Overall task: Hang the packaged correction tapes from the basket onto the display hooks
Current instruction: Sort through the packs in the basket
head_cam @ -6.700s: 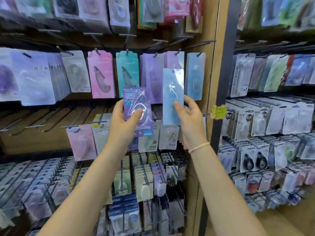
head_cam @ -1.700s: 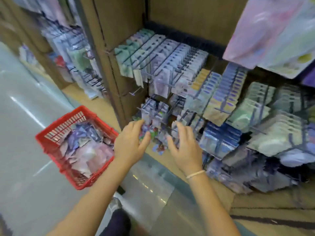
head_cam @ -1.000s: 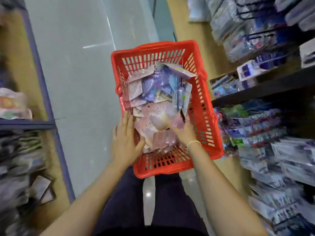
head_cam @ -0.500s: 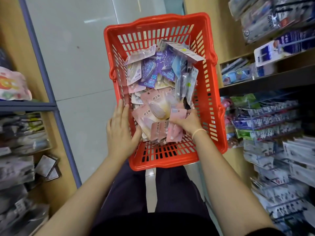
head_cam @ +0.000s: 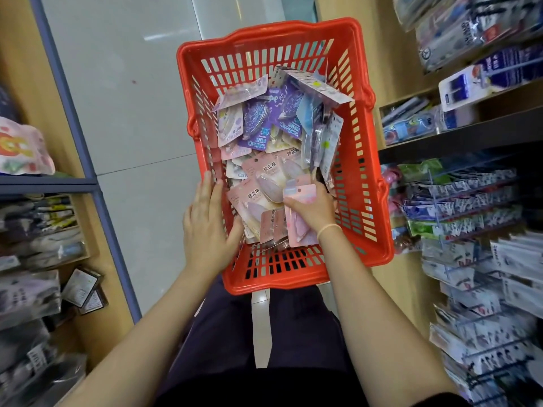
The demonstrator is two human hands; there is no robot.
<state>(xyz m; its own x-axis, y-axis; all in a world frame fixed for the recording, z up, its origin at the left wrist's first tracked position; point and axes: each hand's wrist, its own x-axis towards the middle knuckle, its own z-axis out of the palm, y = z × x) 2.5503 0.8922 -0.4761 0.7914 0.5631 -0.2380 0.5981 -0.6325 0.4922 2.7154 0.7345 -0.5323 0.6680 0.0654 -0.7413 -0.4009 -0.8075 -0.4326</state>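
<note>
Inside basket (head_cam: pixel 361 160), right hand (head_cam: pixel 313 211) pinches pink pack (head_cam: pixel 299 198), long axis toward viewer.

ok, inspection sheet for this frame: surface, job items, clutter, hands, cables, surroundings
Surface: grey tiled floor, basket standing on it.
Job items: red basket holds a loose pile of pink packs and purple packs.
Clutter: dark packets at the foot of the left shelf.
Hands: left hand flat on the basket's left wall, fingers straight; right hand has a grip on a pink pack.
Cables: nothing seen.
Surroundings: hooks with hung packs on the right; left shelf.
</note>
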